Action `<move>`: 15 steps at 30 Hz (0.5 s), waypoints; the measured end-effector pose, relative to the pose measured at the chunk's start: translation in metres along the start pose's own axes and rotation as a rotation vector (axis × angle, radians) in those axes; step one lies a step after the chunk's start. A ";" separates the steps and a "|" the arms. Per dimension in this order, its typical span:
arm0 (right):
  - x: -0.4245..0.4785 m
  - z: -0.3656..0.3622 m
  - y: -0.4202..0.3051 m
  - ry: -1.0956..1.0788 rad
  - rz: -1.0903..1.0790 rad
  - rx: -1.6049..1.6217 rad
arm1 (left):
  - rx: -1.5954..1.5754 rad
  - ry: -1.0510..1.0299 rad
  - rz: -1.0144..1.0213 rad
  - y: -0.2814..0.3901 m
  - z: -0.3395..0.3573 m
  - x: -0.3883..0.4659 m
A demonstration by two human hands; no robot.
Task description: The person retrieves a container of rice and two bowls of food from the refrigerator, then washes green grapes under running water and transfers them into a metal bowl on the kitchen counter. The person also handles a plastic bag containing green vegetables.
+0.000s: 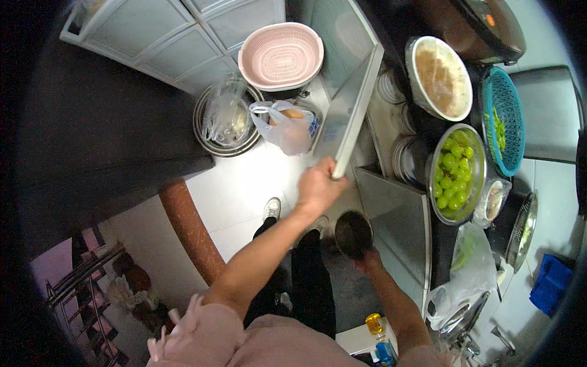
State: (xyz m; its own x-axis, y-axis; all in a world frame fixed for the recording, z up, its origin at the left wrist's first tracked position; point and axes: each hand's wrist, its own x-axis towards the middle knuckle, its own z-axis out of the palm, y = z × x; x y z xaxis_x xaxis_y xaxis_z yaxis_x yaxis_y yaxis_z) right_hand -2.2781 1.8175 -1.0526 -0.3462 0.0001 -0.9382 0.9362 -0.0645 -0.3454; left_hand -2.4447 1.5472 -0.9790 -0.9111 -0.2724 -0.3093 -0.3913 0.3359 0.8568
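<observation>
My left hand [321,186] grips the free corner of a pale-framed cabinet door [357,110], which stands swung out from the counter. Lower down, my right hand [369,262] holds a dark round bowl or pan [353,235] by its near rim; it is blurred, and its inside cannot be made out. Beyond the door, inside the open cabinet, stacks of pale dishes [403,158] show edge-on. A second cabinet door [394,220] stands open beside my right hand.
On the counter are a bowl of green grapes [454,172], a film-covered white bowl [442,78] and a teal basket [504,121]. A pink basket [280,57], a plastic bag [291,128] and nested metal basins [206,137] stand beyond the floor [229,192]. Bottles [376,323] stand near my right forearm.
</observation>
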 end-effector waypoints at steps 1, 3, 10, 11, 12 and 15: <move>0.051 0.002 0.005 -0.122 -0.021 0.116 | 0.041 0.054 0.040 -0.001 -0.015 0.006; 0.151 0.006 0.006 -0.424 -0.009 0.289 | 0.070 0.010 0.049 -0.002 -0.037 0.015; 0.314 0.069 -0.129 0.015 -0.200 0.090 | 0.120 -0.209 0.144 -0.005 -0.049 0.026; 0.334 0.065 -0.137 0.055 -0.223 0.094 | 0.102 -0.221 0.169 -0.006 -0.049 0.029; 0.354 0.073 -0.144 0.056 -0.237 0.076 | 0.102 -0.243 0.173 -0.007 -0.053 0.029; 0.408 0.072 -0.158 0.086 -0.266 0.089 | 0.127 -0.344 0.197 -0.010 -0.057 0.032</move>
State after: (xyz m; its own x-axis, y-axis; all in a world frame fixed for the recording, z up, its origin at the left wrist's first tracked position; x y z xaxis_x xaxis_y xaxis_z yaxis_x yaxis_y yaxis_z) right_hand -2.5716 1.7556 -1.3787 -0.5686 0.1129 -0.8148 0.8031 -0.1384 -0.5796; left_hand -2.4629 1.4835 -0.9738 -0.9520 0.1178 -0.2826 -0.1982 0.4663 0.8621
